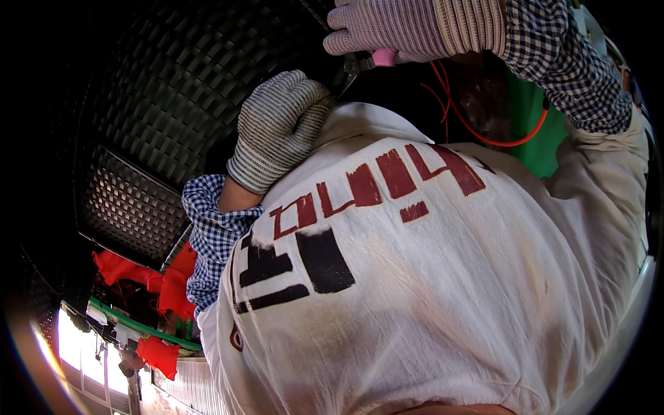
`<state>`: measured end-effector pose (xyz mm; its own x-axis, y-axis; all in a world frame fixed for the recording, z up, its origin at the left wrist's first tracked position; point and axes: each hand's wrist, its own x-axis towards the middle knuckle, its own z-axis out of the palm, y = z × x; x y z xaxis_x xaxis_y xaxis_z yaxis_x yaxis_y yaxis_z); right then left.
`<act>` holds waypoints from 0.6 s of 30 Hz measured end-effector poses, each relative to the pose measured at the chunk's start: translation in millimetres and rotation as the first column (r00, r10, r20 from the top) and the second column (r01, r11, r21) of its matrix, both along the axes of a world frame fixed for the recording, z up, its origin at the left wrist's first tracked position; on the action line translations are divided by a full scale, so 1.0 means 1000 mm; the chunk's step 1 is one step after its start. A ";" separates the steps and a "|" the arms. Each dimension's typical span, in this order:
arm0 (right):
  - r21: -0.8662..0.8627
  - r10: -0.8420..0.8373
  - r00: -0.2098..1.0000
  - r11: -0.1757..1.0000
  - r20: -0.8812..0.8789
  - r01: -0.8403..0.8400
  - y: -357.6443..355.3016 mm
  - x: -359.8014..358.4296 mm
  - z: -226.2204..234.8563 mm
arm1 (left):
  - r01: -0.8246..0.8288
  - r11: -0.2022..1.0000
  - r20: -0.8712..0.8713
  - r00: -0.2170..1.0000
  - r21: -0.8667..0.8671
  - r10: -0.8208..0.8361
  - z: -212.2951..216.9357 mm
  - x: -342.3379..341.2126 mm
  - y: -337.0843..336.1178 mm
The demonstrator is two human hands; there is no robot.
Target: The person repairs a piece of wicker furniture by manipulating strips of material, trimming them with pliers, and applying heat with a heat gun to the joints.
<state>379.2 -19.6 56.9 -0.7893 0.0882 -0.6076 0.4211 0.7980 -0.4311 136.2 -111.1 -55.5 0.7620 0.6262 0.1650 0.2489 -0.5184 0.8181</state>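
Observation:
My left hand [280, 128], in a striped knit glove, is closed in a fist beside the dark woven wicker panel [187, 76]. Whatever it grips, if anything, is hidden. My right hand [398, 28], also gloved, is at the top edge. Its fingers are closed around a pink-handled tool [384, 57] with a dark, pointed metal end directed down toward my left hand. Deep shadow between the hands hides where the tip lies against the weave. A second woven section [131, 200] stands lower left.
A thin red hose [477, 135] loops below my right forearm, by a green surface [529, 117]. Red cloth pieces [176, 277] hang near a curved green rail [142, 326] at lower left. Behind them is a bright window [86, 353]. My white shirt [443, 297] fills the lower middle.

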 end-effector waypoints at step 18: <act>0.090 -0.242 0.964 0.963 -0.108 0.252 -0.037 0.035 -0.006 | -0.096 0.987 0.064 0.992 -0.128 0.105 0.005 0.007 0.005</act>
<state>414.2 -57.0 51.3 -0.7886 0.3456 -0.5086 0.5719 0.7161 -0.4002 143.4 -105.8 -50.2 0.6836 0.7178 0.1318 0.2339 -0.3865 0.8921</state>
